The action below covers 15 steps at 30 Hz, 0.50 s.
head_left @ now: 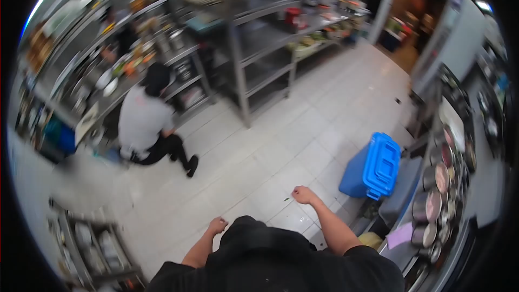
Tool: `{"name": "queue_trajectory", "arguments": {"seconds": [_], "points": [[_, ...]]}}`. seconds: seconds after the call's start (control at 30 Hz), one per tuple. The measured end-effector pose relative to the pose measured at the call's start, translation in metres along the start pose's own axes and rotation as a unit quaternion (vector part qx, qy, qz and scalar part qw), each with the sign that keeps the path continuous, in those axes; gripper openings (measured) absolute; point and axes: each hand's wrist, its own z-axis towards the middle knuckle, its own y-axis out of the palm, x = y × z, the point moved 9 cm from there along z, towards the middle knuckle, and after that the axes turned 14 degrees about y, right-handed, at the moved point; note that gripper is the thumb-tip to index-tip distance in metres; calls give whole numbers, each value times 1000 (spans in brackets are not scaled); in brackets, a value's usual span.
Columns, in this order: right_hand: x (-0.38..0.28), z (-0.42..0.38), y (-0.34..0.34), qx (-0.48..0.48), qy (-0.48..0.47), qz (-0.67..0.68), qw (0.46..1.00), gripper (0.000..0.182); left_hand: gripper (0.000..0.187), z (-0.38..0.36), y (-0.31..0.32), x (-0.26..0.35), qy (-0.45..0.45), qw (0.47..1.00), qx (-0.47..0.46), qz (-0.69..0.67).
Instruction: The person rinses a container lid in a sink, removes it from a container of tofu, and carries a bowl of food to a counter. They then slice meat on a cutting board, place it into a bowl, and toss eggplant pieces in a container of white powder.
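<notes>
While left hand (218, 225) and right hand (304, 195) curl their fingers, any contents unclear, the blue bin (373, 166) at two o'clock could tip if a step clips it.

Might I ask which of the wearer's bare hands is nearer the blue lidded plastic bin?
The bare right hand, between the bare left hand and the blue lidded plastic bin.

No readable text, no legible labels or brands, no numbers or signs discernible
</notes>
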Motion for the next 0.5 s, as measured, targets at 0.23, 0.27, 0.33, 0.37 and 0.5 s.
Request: {"name": "queue_trajectory", "arguments": {"seconds": [0.23, 0.27, 0.33, 0.37, 0.5], "points": [[57, 91, -82, 5, -18, 55, 998, 38, 37, 130, 18, 93, 267, 863, -249, 351], [78, 93, -100, -59, 69, 87, 992, 38, 38, 147, 18, 103, 251, 852, -289, 358], [189, 143, -46, -287, 152, 119, 938, 38, 41, 201, 6, 122, 138, 878, -337, 309], [194, 86, -73, -411, 310, 207, 832, 39, 42, 233, 0, 136, 85, 888, -346, 290], [297, 21, -82, -547, 376, 172, 728, 38, 48, 395, -8, 225, -41, 886, -370, 278]]}}
